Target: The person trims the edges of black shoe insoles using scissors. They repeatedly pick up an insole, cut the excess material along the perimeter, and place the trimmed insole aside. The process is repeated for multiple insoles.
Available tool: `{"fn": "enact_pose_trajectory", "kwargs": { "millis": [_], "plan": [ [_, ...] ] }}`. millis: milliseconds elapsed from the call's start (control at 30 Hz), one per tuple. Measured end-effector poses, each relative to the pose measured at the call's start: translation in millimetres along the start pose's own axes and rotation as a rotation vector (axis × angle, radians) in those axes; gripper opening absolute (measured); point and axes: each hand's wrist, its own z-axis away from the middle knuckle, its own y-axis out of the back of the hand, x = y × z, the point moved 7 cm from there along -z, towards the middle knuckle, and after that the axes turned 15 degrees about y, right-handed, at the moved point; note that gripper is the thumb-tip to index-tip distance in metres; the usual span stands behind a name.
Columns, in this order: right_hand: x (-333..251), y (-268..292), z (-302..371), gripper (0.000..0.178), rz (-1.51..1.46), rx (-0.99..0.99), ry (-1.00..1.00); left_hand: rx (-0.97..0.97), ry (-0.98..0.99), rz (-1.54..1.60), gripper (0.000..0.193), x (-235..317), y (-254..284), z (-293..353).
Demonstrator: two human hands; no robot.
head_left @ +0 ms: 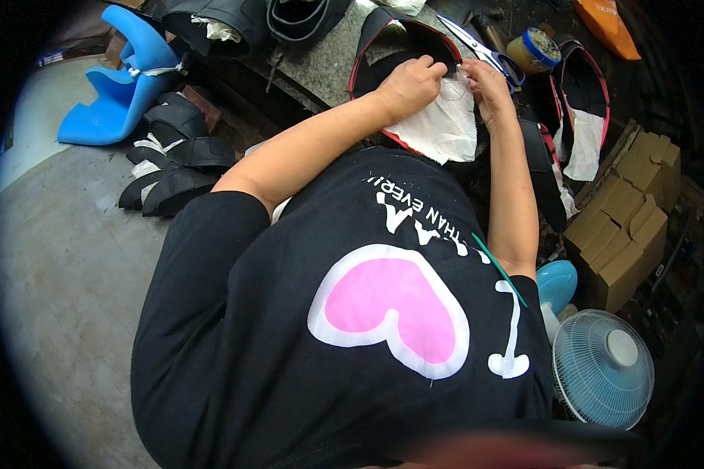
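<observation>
A black piece with red edging (354,80), curved like a shoe upper, lies before me at the work surface. White cloth (443,129) hangs from its near side over its edge. My left hand (413,87) is closed at the top of the cloth, fingertips pinched together; what is between them is too small to make out. My right hand (489,90) pinches the cloth's upper right corner by the black rim. A fine thread-like loop seems to run across the cloth between both hands.
Scissors (485,51) and a jar with a blue rim (533,51) sit beyond my right hand. Another red-edged piece (583,86) lies at right, above cardboard boxes (622,223) and a fan (604,367). Stacked black pieces (184,156) and a blue form (125,86) stand left.
</observation>
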Motion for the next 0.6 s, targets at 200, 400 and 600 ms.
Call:
{"fn": "enact_pose_trajectory", "kwargs": {
  "millis": [200,400,600],
  "plan": [
    [-25,-21,-3,0.038,0.839,-0.091,0.443,0.022,0.061,0.021,0.019,-12,1,-1],
    [-23,-18,-5,0.028,0.845,-0.210,0.531,-0.097,0.204,0.253,0.026,-28,-5,-4],
    [-15,-15,-8,0.023,0.713,-0.153,0.516,-0.072,0.027,0.017,0.033,5,10,16]
  ]
}}
